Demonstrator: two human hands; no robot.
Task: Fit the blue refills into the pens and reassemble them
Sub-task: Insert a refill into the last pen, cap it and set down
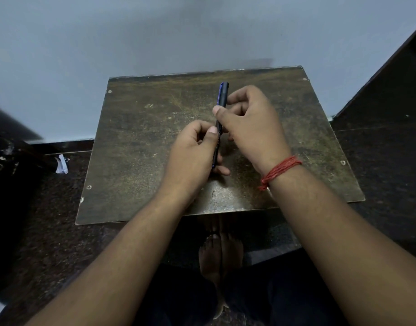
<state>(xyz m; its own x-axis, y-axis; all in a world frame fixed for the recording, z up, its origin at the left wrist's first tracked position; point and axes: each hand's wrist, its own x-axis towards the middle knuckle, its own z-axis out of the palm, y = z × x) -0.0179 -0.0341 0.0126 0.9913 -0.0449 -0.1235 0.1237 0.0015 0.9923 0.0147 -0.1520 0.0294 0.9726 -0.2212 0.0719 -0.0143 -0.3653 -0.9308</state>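
Over a worn brown table (141, 142), both hands pinch one dark pen (222, 100). Left hand (193, 154) covers its near end, right hand (251, 123) its middle; printed lettering is unreadable.

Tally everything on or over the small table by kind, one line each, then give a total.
Pens: 1, the dark pen, held by both the left hand and the right hand
Hands: 2
Red thread wristbands: 1, the wristband on the right wrist
Tables: 1, the worn wooden table
Loose refills: 0 visible
Total: 5
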